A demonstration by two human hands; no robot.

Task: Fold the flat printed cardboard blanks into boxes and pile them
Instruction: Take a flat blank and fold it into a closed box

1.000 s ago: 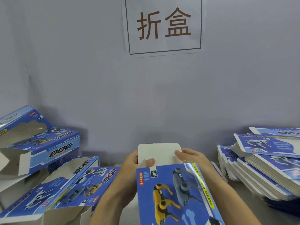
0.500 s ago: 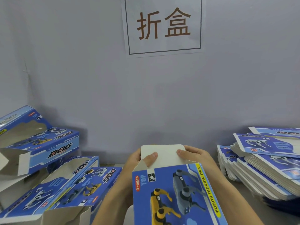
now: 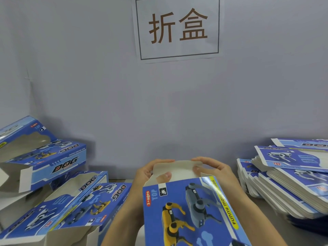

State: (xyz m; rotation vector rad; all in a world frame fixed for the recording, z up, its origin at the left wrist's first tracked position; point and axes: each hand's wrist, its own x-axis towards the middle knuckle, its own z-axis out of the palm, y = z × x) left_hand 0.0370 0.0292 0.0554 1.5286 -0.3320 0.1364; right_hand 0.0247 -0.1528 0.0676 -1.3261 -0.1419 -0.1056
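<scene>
Grey wall stands at the back, with a paper sign stuck on it. Both hands hold one blue box in the middle. Left hand and right hand pinch its white flap, bending it. Folded boxes pile up beside the left hand. Flat blanks are stacked beside the right hand
</scene>
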